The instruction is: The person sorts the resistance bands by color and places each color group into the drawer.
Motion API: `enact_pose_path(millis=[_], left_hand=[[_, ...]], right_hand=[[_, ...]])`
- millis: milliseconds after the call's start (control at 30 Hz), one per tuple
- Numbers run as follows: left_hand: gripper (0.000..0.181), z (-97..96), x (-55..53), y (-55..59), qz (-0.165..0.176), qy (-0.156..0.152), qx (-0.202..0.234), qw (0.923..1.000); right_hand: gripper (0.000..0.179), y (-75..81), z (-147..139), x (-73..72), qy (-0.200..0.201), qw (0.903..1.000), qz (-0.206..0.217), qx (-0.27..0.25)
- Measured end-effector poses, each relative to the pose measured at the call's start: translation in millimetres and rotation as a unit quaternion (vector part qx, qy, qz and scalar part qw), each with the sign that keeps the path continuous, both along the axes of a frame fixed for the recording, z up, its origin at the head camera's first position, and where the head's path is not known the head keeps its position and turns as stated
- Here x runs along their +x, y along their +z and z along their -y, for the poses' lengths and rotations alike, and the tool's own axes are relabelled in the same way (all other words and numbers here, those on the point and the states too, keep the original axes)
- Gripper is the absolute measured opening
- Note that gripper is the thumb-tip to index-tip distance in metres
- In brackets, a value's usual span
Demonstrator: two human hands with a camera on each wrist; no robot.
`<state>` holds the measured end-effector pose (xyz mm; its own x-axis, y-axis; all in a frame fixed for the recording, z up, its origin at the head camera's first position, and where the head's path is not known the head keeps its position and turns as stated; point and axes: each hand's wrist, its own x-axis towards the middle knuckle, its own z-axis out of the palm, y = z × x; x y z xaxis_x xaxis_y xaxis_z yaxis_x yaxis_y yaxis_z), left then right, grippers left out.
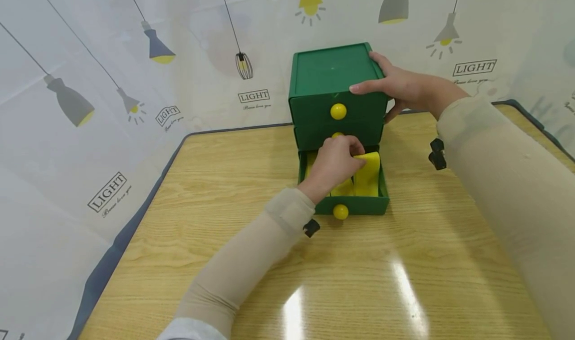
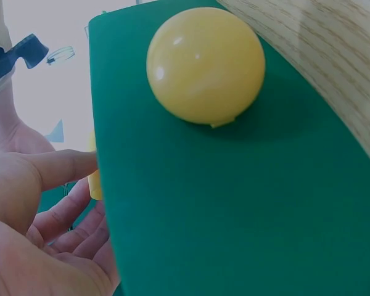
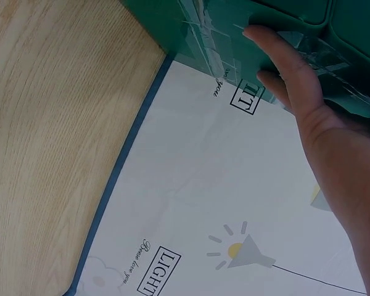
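Note:
A green three-drawer box (image 1: 334, 73) stands at the back of the table, its bottom drawer (image 1: 373, 205) pulled out. Yellow sheets (image 1: 367, 177) lie in that drawer, one with its far end raised and curved. My left hand (image 1: 334, 163) reaches over the drawer and pinches a yellow sheet (image 2: 95, 184) between thumb and fingers. The drawer front and its round yellow knob (image 2: 205, 66) cover part of this in the left wrist view. My right hand (image 1: 400, 86) steadies the box at its top right, fingers spread over the top and the side (image 3: 290, 74).
A white sheet printed with lamps (image 1: 197, 55) hangs right behind the box and along the left. The wooden table (image 1: 215, 180) has a dark edge at the back and left. Clear tape (image 3: 203, 37) runs along the box side.

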<state>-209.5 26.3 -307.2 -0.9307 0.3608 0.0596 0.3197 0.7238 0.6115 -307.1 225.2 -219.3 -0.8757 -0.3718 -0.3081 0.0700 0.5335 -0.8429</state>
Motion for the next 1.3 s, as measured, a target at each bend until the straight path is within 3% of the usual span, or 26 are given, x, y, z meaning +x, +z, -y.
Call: enact_pose_path(millis=[567, 867, 1000, 1167, 1300], left_hand=[[0.016, 7.5, -0.9, 0.8, -0.014, -0.016, 0.025, 0.9994], [0.015, 22.6, 5.9, 6.5, 0.002, -0.036, 0.077, 0.9964], [0.008, 30.9, 14.4, 10.0, 0.014, -0.043, 0.093, 0.9947], [0.007, 41.0, 32.7, 14.4, 0.05, -0.052, 0.093, 0.993], [0.007, 49.6, 48.9, 13.2, 0.04, -0.059, 0.075, 0.9946]], right_hand=[[0.113, -0.4, -1, -0.3, 0.001, 1.0, 0.002, -0.003], [0.113, 0.1, 0, 0.1, 0.003, 1.0, 0.002, -0.003], [0.113, -0.8, 0, -0.4, 0.003, 1.0, 0.003, -0.003], [0.113, -2.0, 0, -1.2, 0.001, 1.0, 0.001, 0.001], [0.114, -2.3, 0, -0.8, -0.001, 1.0, -0.004, 0.004]])
